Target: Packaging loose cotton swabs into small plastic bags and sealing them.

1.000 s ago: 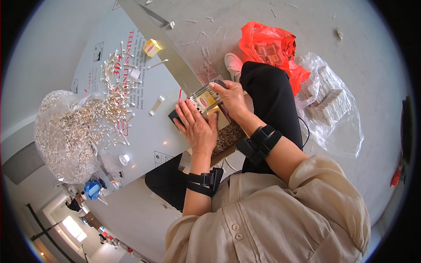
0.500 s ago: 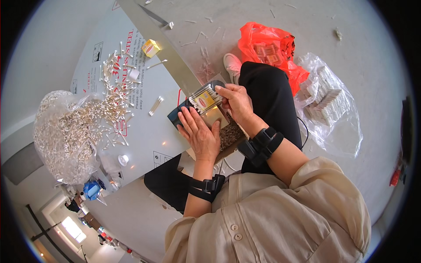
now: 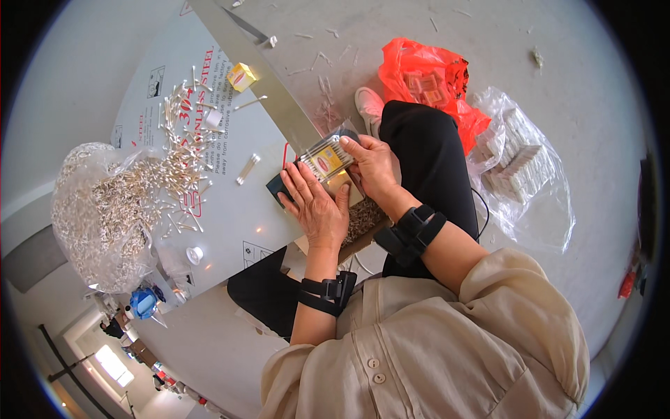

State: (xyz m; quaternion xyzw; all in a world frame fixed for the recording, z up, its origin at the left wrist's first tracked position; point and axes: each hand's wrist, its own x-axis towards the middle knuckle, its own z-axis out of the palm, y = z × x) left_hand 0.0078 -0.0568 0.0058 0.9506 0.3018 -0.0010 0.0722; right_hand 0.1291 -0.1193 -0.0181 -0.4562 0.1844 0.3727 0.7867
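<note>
A flat pack of cotton swabs [image 3: 325, 160] with a yellow label lies at the table's edge, glossy clear film around it. My right hand [image 3: 377, 167] grips its right end, thumb on top and fingers curled beneath. My left hand [image 3: 318, 209] lies flat with fingers outstretched, the fingertips touching the pack's left end. Under the pack and the left fingers is a dark, flat-topped block [image 3: 278, 188], mostly hidden. A small bundle of swabs [image 3: 248, 169] rests on the table to the left.
Loose swabs [image 3: 183, 164] spill from a large clear bag [image 3: 91, 209] on the metal-topped table [image 3: 237, 209]. A yellow box [image 3: 241, 77] stands near the edge. An open carton [image 3: 363, 223] sits below my hands. Red [image 3: 398, 63] and clear bags [image 3: 558, 209] of packs lie on the floor.
My left hand's fingers have shifted slightly toward the pack's left end. The clear film looks glossier over the swabs. My right hand keeps its grip, almost in place.
</note>
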